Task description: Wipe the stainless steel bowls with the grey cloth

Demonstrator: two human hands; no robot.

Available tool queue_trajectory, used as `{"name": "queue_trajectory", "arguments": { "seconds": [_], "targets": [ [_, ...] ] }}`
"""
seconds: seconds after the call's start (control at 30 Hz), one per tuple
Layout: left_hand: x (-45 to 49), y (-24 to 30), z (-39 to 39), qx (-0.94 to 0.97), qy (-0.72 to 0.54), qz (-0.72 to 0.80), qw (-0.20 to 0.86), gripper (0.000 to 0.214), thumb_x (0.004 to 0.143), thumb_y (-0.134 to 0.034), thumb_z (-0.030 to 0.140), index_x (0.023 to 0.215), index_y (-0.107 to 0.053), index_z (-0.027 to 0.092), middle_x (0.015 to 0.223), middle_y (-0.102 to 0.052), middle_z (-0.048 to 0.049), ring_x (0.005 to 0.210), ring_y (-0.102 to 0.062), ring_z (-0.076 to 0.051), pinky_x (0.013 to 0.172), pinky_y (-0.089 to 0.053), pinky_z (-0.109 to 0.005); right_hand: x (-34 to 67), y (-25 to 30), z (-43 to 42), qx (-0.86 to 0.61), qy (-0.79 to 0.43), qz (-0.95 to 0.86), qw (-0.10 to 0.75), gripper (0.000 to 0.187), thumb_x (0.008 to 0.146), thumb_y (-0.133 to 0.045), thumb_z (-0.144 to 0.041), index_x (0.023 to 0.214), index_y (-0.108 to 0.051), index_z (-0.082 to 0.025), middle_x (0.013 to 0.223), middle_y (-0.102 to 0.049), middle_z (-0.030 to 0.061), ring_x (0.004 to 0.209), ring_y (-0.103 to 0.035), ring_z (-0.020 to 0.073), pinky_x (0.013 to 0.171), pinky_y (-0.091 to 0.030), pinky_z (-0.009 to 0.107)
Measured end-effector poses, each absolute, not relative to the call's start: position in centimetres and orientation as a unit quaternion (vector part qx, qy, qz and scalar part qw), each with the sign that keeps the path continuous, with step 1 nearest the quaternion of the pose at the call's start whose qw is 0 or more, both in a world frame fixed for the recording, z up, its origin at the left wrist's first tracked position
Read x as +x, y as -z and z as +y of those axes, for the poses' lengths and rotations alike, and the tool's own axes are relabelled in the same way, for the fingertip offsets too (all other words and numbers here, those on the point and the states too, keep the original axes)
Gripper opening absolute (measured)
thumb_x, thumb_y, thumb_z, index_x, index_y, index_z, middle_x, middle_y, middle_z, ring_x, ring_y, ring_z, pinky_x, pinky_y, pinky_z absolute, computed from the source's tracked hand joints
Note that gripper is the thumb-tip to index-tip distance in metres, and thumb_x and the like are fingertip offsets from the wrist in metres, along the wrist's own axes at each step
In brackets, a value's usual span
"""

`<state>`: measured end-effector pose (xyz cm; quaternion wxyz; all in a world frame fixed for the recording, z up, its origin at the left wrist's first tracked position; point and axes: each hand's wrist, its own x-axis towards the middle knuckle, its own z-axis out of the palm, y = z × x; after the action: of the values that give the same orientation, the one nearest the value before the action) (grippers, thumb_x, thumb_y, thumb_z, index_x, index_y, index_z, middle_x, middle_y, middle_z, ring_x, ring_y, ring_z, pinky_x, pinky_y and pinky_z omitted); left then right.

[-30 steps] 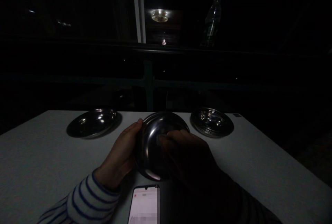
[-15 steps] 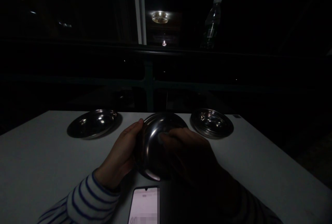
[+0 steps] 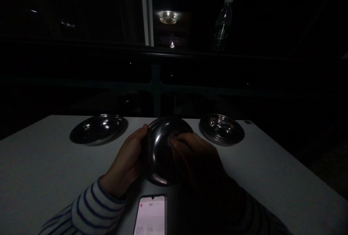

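Note:
A shiny steel bowl (image 3: 159, 151) is held up over the table, its rounded outside toward me. My left hand (image 3: 130, 153) grips its left rim, thumb along the edge. Against the bowl's outer surface, right of its middle, my right hand (image 3: 198, 155) is closed with the fingertips pinched together. Something small and pale shows at those fingertips, too dim to name. A lit phone (image 3: 150, 215) lies on the table below the bowl, partly hidden by the dark right sleeve.
On the white table (image 3: 49, 169), a steel bowl (image 3: 96, 130) stands at the back left and a stack of steel bowls (image 3: 221, 130) at the back right. Beyond the table's far edge are a dark rail, a window and a plastic bottle (image 3: 223, 24).
The bowl has shifted slightly up and to the left. My right hand's fingertips have moved a little over its outer surface. My left hand keeps its grip.

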<state>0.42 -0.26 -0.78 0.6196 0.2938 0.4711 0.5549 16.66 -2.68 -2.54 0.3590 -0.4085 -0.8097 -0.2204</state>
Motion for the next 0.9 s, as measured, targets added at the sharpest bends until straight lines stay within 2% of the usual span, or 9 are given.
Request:
{"name": "queue_trajectory", "arguments": {
  "seconds": [0.13, 0.3, 0.5, 0.7, 0.9],
  "targets": [
    [0.2, 0.4, -0.2, 0.288, -0.585, 0.472, 0.594, 0.016, 0.082, -0.051, 0.022, 0.070, -0.058, 0.015, 0.053, -0.059, 0.0002, 0.042, -0.054, -0.011, 0.040, -0.043, -0.021, 15.7, 3.0, -3.2, -0.355, 0.209, -0.851, 0.326, 0.020, 0.085, -0.047, -0.020, 0.103, -0.055, -0.017, 0.084, -0.060, 0.0026, 0.067, -0.047, 0.0147, 0.055, -0.033, 0.029],
    [-0.3, -0.2, -0.1, 0.284, -0.603, 0.446, 0.598, 0.019, 0.083, -0.050, 0.024, 0.070, -0.059, 0.015, 0.050, -0.057, 0.0004, 0.040, -0.051, -0.011, 0.038, -0.041, -0.020, 15.3, 2.6, -3.9, -0.348, 0.218, -0.862, 0.298, 0.015, 0.082, -0.049, -0.017, 0.096, -0.056, -0.018, 0.079, -0.060, 0.0011, 0.065, -0.048, 0.0137, 0.053, -0.033, 0.028],
    [0.4, 0.1, -0.5, 0.289, -0.593, 0.445, 0.606, 0.016, 0.081, -0.053, 0.025, 0.069, -0.059, 0.015, 0.052, -0.056, 0.0012, 0.041, -0.052, -0.011, 0.039, -0.040, -0.020, 15.8, 2.3, -3.8, -0.357, 0.230, -0.840, 0.337, 0.021, 0.084, -0.049, -0.020, 0.104, -0.055, -0.015, 0.085, -0.060, 0.0036, 0.068, -0.048, 0.0146, 0.056, -0.034, 0.028],
    [-0.2, -0.3, -0.1, 0.258, -0.627, 0.433, 0.594, 0.020, 0.084, -0.049, 0.027, 0.075, -0.061, 0.014, 0.057, -0.061, -0.0010, 0.047, -0.056, -0.012, 0.043, -0.045, -0.022, 16.4, 1.6, -3.7, -0.326, 0.234, -0.857, 0.324, 0.014, 0.082, -0.047, -0.013, 0.088, -0.060, -0.017, 0.070, -0.057, 0.0006, 0.058, -0.043, 0.0119, 0.050, -0.028, 0.026],
    [-0.4, -0.6, -0.2, 0.250, -0.640, 0.386, 0.615, 0.023, 0.085, -0.048, 0.030, 0.080, -0.064, 0.014, 0.067, -0.067, -0.0035, 0.056, -0.061, -0.014, 0.050, -0.050, -0.023, 17.8, 0.3, -4.0, -0.334, 0.260, -0.852, 0.308, 0.014, 0.083, -0.049, -0.014, 0.088, -0.062, -0.015, 0.071, -0.058, 0.0018, 0.061, -0.046, 0.0131, 0.051, -0.026, 0.027]
  ]
}}
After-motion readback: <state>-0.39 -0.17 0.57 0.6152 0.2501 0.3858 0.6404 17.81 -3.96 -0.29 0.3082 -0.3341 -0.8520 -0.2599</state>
